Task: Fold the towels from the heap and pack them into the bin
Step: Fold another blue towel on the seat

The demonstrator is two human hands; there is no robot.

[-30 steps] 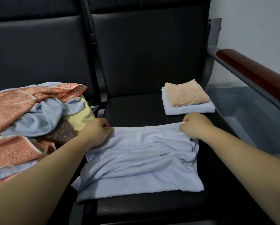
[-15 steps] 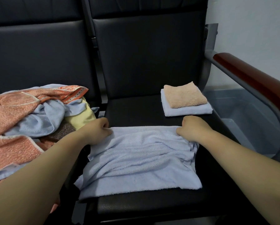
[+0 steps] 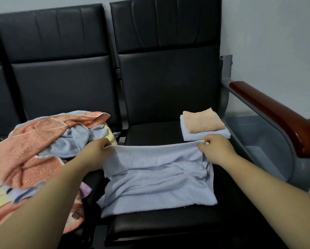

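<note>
Both hands [image 3: 156, 151] pinch the blue towel's [image 3: 157, 178] raised far edge.

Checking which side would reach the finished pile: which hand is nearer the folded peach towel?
Right. The right hand pinches the blue towel just in front of the folded peach towel; the left hand holds the opposite corner, beside the heap.

One head-worn camera looked forward and down. It sat close above the black seat [image 3: 168, 133], facing its backrest [image 3: 166, 72].
</note>
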